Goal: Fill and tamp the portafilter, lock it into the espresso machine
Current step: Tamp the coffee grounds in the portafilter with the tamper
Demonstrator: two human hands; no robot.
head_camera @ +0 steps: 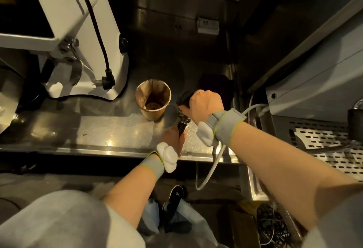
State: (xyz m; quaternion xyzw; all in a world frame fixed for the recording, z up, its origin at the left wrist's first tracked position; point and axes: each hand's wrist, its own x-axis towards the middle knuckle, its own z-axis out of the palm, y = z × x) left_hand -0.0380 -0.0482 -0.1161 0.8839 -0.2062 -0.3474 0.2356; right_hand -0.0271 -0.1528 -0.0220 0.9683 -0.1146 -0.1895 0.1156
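Note:
My left hand [173, 137] grips the dark handle of the portafilter [182, 125], which lies on the steel counter near its front edge. My right hand [205, 104] is curled over a black tamper [184, 97] set on the portafilter's basket, and the hand hides the basket itself. The espresso machine [314, 82] stands at the right, with its perforated drip tray [324, 145] below.
A stained paper cup [153, 100] with coffee residue stands just left of the tamper. The white grinder [78, 37] with a black cable fills the back left. A white cable [216, 161] hangs over the steel counter [110, 131] edge. A dark object sits behind my right hand.

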